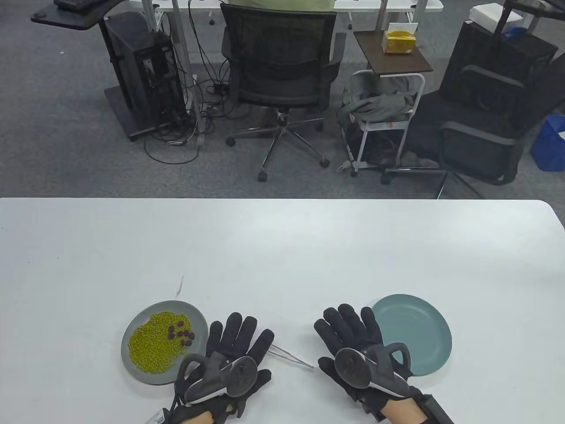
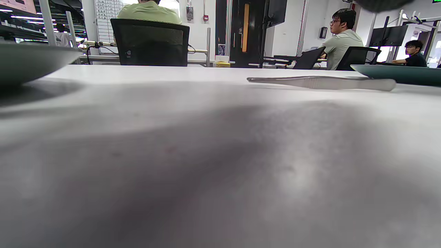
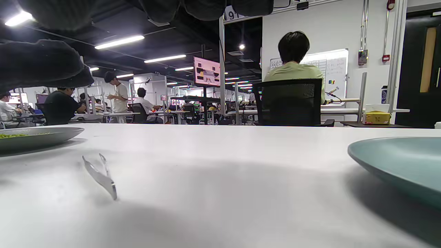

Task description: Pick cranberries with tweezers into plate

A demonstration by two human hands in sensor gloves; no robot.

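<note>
Between the hands: tweezers (image 1: 292, 355) lie flat on the white table (image 1: 282, 247), unheld.
Left hand (image 1: 231, 353): fingers spread, palm down, holding nothing.
Right hand (image 1: 355, 342): same, empty.
Cranberries (image 1: 181, 332): all on green beans in the grey plate (image 1: 132, 366), left.
Teal plate (image 1: 423, 349): right, bare.
Progress: none transferred; tweezers not yet picked up.
Room: open office, chairs, seated people.

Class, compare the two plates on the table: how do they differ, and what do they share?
The grey plate holds green beans and dark cranberries; the teal plate holds nothing visible. The grey plate sits beside the left hand, the teal plate beside the right hand. Both are round, shallow, and rest on the white table.
</note>
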